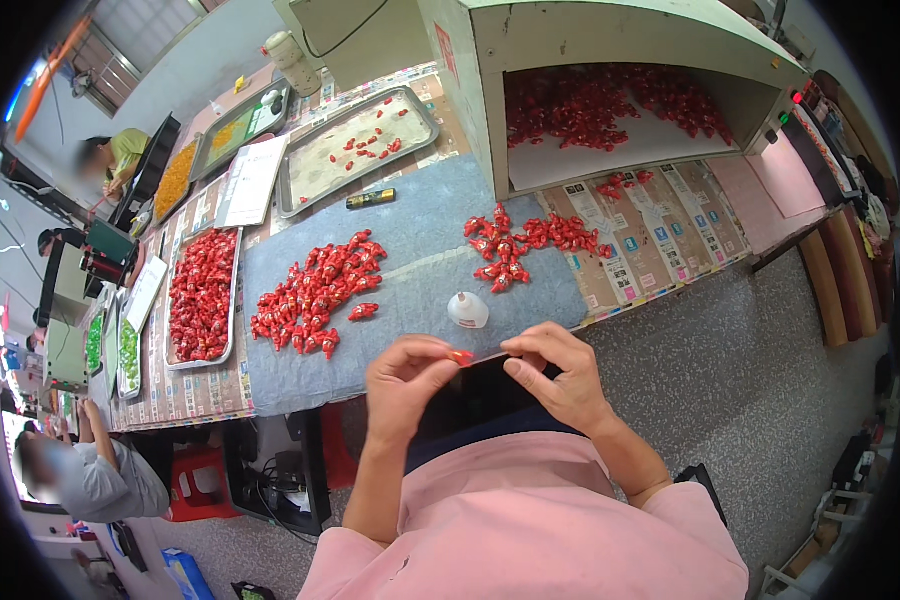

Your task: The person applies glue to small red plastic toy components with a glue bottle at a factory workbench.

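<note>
Just in front of the table edge, my left hand (407, 385) is closed, pinching a small red piece (461, 357) between thumb and fingertips. My right hand (562, 378) is level with it, a short gap away, with thumb and forefinger close together; anything between them is too small to make out. Beyond the gap a small white squeeze bottle (468, 311) stands on the blue-grey cloth (425, 225). A pile of glossy red figurines (322, 285) lies on the cloth to the left, with a single red figurine (364, 311) beside it. Another red cluster (500, 250) spreads at the right.
A metal tray (235, 300) heaped with red pieces stands at left. Behind are a tray with scattered red pieces (425, 105), a black tube (371, 198) and an open notebook (253, 180). A large open-fronted box (485, 120) holds more red pieces. A co-worker (105, 475) sits at left.
</note>
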A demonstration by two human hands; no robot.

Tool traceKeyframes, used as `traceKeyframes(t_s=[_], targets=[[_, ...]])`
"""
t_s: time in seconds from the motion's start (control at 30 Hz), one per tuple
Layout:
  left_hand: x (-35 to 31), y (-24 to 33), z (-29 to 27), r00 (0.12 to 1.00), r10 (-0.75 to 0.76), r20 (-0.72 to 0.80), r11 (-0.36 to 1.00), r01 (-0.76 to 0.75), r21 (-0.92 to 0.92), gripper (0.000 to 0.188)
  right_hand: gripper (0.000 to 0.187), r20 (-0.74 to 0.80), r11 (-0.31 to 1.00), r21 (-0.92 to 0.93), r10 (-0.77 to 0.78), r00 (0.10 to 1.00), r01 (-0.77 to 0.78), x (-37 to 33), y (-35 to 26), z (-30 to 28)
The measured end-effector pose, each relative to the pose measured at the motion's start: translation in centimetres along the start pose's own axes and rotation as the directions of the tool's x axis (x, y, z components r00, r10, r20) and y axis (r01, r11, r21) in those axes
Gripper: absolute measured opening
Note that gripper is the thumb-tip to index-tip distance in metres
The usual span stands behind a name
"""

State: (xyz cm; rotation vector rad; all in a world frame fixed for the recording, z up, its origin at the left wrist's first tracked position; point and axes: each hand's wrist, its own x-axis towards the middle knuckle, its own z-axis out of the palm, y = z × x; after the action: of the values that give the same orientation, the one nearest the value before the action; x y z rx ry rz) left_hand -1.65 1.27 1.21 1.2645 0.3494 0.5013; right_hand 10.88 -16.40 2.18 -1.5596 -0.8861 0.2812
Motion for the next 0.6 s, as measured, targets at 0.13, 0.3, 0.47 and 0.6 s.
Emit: traceKeyframes(t_s=[0.13,0.3,0.47,0.6], targets=[[1.3,1.0,-4.5,0.952,0.196,-0.233,0.924,-0.100,0.370,0.014,0.024,-0.074,0.995,-0.094,-0.034,0.997,0.027,1.0,1.0,0.5],[2.2,0.7,-7.6,0.888,0.386,-0.249,0.726,-0.126,0.676,0.013,0.043,-0.132,0.963,-0.251,-0.133,0.982,0.097,3.1,1.9,2.8],[2.8,0.7,-6.5,0.770,0.626,-0.128,0.323,-0.106,0.941,0.016,0.047,-0.139,0.931,-0.325,-0.219,0.966,0.164,4.5,2.9,5.1],[2.8,0.3,-4.8,0.749,0.651,-0.125,0.313,-0.115,0.943,0.016,0.042,-0.113,0.947,-0.274,-0.204,0.972,0.167,4.2,2.7,4.8]])
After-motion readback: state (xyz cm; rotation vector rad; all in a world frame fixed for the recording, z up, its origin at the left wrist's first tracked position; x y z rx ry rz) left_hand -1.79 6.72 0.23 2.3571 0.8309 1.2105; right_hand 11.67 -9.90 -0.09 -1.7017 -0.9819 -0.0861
